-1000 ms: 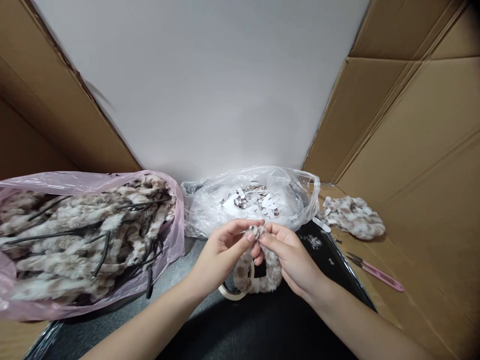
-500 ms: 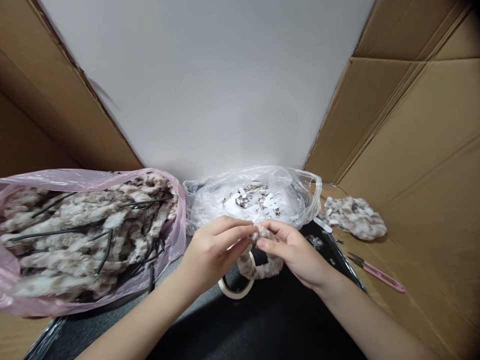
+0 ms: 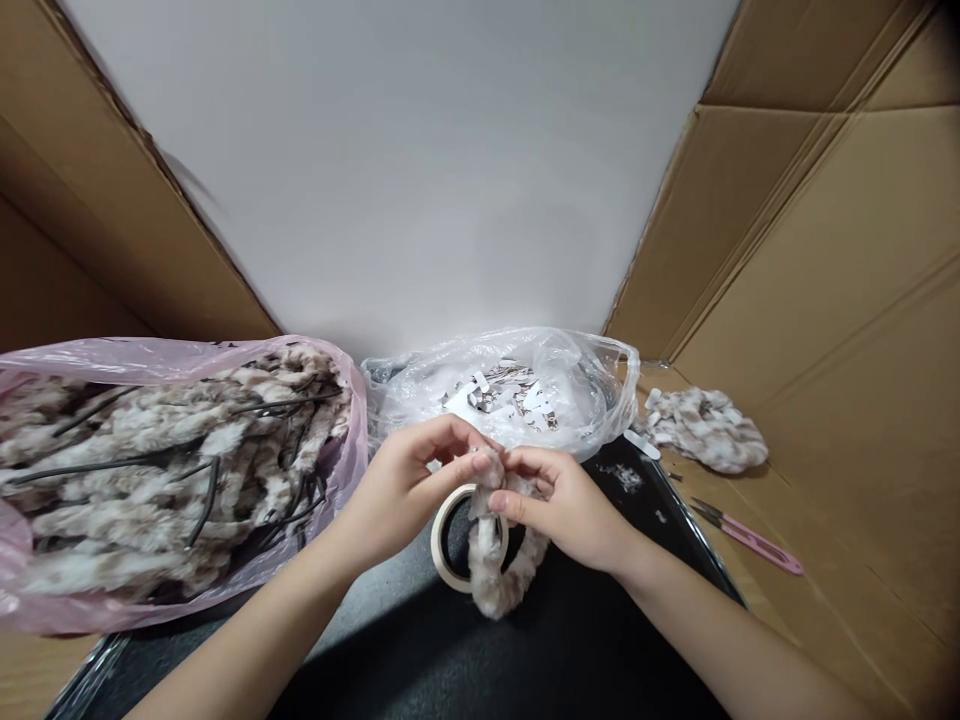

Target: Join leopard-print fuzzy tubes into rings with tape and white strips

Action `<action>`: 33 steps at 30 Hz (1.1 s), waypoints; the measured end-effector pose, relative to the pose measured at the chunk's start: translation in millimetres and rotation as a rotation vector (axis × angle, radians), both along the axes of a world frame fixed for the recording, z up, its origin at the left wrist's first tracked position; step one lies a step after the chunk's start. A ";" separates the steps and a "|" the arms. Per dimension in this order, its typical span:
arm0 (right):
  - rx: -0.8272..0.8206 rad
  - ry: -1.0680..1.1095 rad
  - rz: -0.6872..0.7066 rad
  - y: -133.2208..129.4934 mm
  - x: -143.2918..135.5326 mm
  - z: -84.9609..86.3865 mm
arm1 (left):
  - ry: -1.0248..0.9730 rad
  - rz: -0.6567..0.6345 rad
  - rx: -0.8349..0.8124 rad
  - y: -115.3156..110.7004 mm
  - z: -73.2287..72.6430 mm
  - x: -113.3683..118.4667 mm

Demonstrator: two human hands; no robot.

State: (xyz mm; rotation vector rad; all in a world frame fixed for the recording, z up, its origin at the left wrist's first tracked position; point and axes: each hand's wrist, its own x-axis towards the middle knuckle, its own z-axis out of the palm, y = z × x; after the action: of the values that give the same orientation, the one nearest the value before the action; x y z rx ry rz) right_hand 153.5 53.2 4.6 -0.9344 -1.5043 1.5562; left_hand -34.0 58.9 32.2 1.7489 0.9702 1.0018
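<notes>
Busy ground here: beyond the hands sits a crumpled clear bag (image 3: 397,400), close up behind the fingers, white cards (image 3: 536,405) and thin metallic bits showing inside. Over on the left, a pink bag (image 3: 97,357) gapes wide, heaped with furry strips (image 3: 150,440) and dark cords (image 3: 206,505) trailing across them. Out right, a furry bundle (image 3: 709,432) rests on the brown surface (image 3: 832,640), pink-handled snips (image 3: 761,545) lying nearer, and a white tab (image 3: 643,445) sits between bundle and clear bag. Cardboard panels (image 3: 847,300) flank a smooth pale wall (image 3: 405,170). Right in the middle of it all, a cream tape roll (image 3: 437,545) lies on the black counter (image 3: 420,660), partly covered by the piece being worked

And that piece is a furry band (image 3: 499,590), held between both hands over the counter, sagging in a plump U in front of the roll; whether the two touch, I can't tell. The left hand (image 3: 420,480) pinches its upper end, thumb against fingers, and the right hand (image 3: 562,505) grips it just beside, thumb across the pile. Look at that texture: soft, mottled cream and brown, against glossy, wrinkled plastic, a smooth flat ring and dark, faintly grained counter, with wispy fluff (image 3: 624,478) scattered near its edge
</notes>
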 end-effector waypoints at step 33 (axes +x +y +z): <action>-0.580 0.590 0.131 17.4 9.6 -15.3 | -0.129 -0.258 -0.249 28.6 -18.4 -13.7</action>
State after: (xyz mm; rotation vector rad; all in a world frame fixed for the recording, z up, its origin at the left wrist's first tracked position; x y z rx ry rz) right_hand 163.1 70.6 -10.8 -0.5892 -0.7179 2.1812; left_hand -47.7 87.6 13.8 1.5363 0.7316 0.7817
